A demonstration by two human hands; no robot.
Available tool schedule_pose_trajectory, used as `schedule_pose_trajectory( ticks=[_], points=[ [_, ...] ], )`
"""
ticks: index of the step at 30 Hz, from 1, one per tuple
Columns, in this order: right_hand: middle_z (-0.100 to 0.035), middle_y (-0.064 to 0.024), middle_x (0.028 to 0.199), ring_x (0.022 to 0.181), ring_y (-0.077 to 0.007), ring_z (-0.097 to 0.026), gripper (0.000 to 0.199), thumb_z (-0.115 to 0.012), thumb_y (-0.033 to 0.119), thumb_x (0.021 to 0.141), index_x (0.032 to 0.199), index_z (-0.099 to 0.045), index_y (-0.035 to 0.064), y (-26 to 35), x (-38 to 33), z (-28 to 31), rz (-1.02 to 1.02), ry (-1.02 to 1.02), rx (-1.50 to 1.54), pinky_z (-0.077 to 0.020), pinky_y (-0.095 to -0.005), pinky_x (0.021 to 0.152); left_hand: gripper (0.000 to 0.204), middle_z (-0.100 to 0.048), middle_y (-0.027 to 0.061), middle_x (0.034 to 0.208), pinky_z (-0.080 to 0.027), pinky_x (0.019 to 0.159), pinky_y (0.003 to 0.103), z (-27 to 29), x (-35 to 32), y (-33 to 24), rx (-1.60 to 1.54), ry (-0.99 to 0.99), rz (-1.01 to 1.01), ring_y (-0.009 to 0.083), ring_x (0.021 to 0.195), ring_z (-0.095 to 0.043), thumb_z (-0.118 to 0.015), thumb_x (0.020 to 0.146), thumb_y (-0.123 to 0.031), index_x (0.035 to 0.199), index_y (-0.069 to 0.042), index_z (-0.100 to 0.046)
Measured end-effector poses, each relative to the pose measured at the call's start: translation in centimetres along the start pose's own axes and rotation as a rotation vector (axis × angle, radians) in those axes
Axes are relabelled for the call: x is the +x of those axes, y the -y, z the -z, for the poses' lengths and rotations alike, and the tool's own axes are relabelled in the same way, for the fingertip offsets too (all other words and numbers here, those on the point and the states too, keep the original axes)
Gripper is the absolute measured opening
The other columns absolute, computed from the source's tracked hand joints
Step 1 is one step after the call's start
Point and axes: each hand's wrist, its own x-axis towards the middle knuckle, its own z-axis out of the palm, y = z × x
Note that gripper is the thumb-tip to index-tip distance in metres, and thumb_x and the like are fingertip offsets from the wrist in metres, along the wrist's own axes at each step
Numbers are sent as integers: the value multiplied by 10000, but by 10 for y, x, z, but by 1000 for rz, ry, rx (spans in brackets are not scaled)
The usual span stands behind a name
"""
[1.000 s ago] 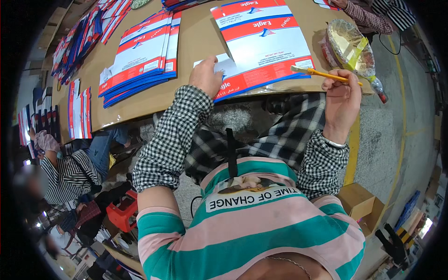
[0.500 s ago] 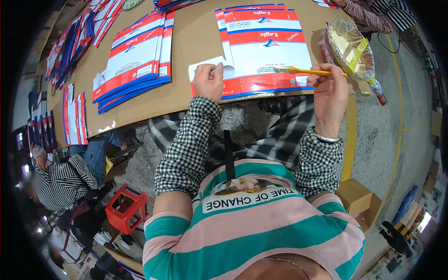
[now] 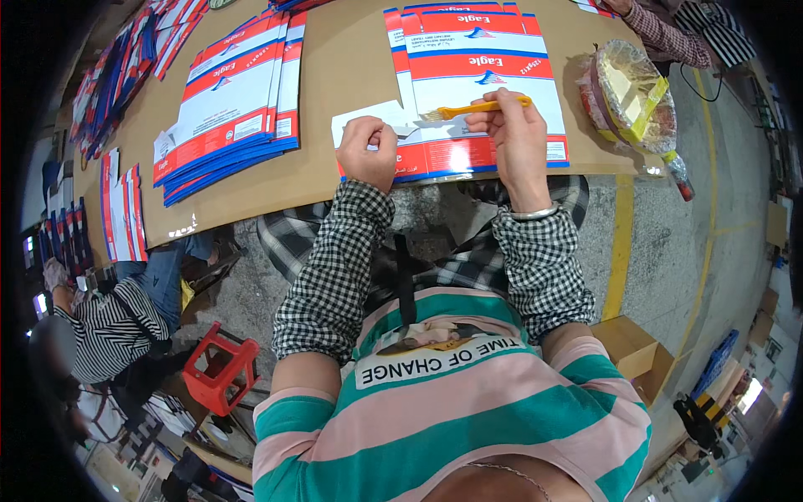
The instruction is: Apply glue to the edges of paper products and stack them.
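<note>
My right hand (image 3: 520, 142) grips a yellow-handled brush (image 3: 477, 107), its bristles pointing left over the flat printed carton (image 3: 468, 84). The carton is red, white and blue and lies with others under it at the table's near edge. At the carton's lower left, my left hand (image 3: 368, 155) is closed with curled fingers by a white flap (image 3: 393, 113). Whether the flap is pinched in those fingers is hidden. On the right stands a plastic-lined bowl (image 3: 627, 96) with pale paste in it and a yellow strip across it.
A stack of flat cartons (image 3: 226, 109) lies to the left on the brown table (image 3: 330, 79), with more cartons (image 3: 125, 63) beyond. Another person's sleeve (image 3: 669, 38) shows at the far right. A person in stripes (image 3: 117, 326) and a red stool (image 3: 219, 368) are at the left.
My right hand has moved left with the brush, from near the bowl to over the carton's middle. My left hand stays by the flap. The view has shifted slightly.
</note>
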Motion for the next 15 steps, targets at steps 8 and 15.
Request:
schedule_pose_trajectory(
  ticks=[8, 15],
  points=[
    [-602, -132, 810, 650, -151, -606, 245, -466, 209, 920, 898, -525, -28, -13, 12, -6, -42, -21, -152, -507, -240, 603, 50, -594, 125, 815, -500, 562, 239, -1, -1, 1, 41, 11, -18, 161, 641, -588, -604, 684, 56, 716, 24, -582],
    [-602, -121, 799, 641, -132, -602, 259, -451, 222, 927, 897, -528, -23, -14, 13, -5, -96, 30, -206, -500, -224, 602, 55, -594, 128, 836, -513, 578, 242, 2, -1, -1, 18, 5, 25, 170, 661, -601, -600, 682, 52, 723, 27, -573]
  ],
)
